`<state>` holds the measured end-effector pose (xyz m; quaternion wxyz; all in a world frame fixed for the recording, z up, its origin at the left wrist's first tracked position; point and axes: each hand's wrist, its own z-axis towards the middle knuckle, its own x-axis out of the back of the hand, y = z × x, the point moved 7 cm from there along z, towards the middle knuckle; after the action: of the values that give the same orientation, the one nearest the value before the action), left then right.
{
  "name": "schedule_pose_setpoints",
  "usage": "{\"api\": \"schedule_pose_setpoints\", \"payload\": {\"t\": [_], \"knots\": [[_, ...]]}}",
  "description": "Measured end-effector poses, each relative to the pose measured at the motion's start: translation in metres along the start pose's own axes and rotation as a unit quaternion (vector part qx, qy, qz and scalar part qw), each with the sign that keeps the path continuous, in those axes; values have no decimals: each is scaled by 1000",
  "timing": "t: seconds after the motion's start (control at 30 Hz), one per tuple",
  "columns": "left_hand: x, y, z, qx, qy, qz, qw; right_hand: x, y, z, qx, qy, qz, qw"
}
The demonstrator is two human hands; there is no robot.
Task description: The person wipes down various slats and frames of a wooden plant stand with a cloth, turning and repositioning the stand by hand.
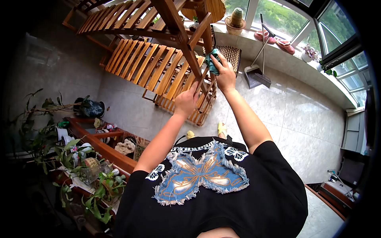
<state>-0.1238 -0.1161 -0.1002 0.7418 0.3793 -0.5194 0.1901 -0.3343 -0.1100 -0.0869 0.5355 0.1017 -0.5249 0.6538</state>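
Note:
My right hand is closed on a teal cloth, which is bunched against an upright of a slatted wooden rack. My left hand is lower and to the left, with its fingers closed around a slanting wooden bar of the same rack; the fingertips are partly hidden. The rack is brown varnished wood, with slatted tiers one above another. Just behind the cloth stands a woven-topped stool or seat, partly covered by the rack.
A broom and dustpan stand on the tiled floor by the window ledge. On the ledge are a potted cactus, pink shoes and a small potted plant. Leafy plants and a wooden-framed planter fill the lower left.

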Motion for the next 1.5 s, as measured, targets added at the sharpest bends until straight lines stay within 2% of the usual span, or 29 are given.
{"api": "schedule_pose_setpoints", "payload": {"t": [0.07, 0.17, 0.23, 0.27, 0.3, 0.37, 0.4, 0.47, 0.5, 0.57, 0.63, 0.7, 0.77, 0.87, 0.9, 0.97, 1.03, 1.1, 1.2, 1.3, 1.43, 1.5], "knots": [[1, 0, 0, -9, 19, -11, 1000, 7, -7, 0, 6, -9, -2, 1000], [3, 0, 1, -3, 14, -23, 1000, 18, -31, -6, -13, -102, -7, 995], [1, -2, 3, -7, 22, -28, 999, 26, -49, -22, 20, -118, -14, 993], [-1, -1, 2, -10, 27, -35, 999, 28, -50, -32, 1, -114, -10, 993], [-1, -1, 2, -9, 29, -37, 999, 21, -39, -44, -40, -157, 18, 987], [3, 3, 2, -21, 48, -60, 997, 14, -33, -66, -51, -188, 179, 964], [8, 3, 2, -19, 50, -62, 997, 13, -30, -71, -48, -189, 177, 965], [12, 8, 3, -22, 9, -87, 996, 12, -26, -79, -56, -189, 316, 928], [17, 9, 3, -21, 10, -88, 996, 30, -33, -70, -119, -150, 357, 914], [30, 15, -3, -47, 38, -106, 993, 78, -54, -43, -34, 14, 348, 937], [42, 17, -6, -64, 53, -94, 992, 115, -81, -21, 30, 129, 295, 946], [47, 17, -8, -84, 71, -81, 991, 125, -107, -7, 93, 148, 279, 944], [46, 13, -11, -77, 73, -101, 989, 100, -119, 3, 180, 132, 132, 966], [37, 1, -15, -75, 57, -120, 988, 58, -92, -17, 166, 142, 104, 970], [33, -2, -16, -78, 52, -133, 987, 53, -85, -26, 169, 140, 105, 970], [35, -1, -18, -80, 50, -142, 985, 35, -66, -45, 100, 42, 64, 992], [36, -1, -20, -84, 47, -152, 984, 31, -58, -56, 100, 26, 47, 994], [33, -7, -21, -35, 29, -158, 986, 23, -55, -61, 94, -32, -16, 995], [21, -21, -22, 23, 12, -221, 975, 27, -69, -67, 114, -66, -72, 989], [27, -22, -19, 18, 6, -259, 966, 33, -101, -83, 162, -107, -95, 976], [23, -31, -17, 26, -28, -328, 944, 32, -122, -112, 157, -163, -59, 972], [21, -36, -16, 24, -47, -348, 936, 35, -134, -126, 204, -193, -48, 959]]}}
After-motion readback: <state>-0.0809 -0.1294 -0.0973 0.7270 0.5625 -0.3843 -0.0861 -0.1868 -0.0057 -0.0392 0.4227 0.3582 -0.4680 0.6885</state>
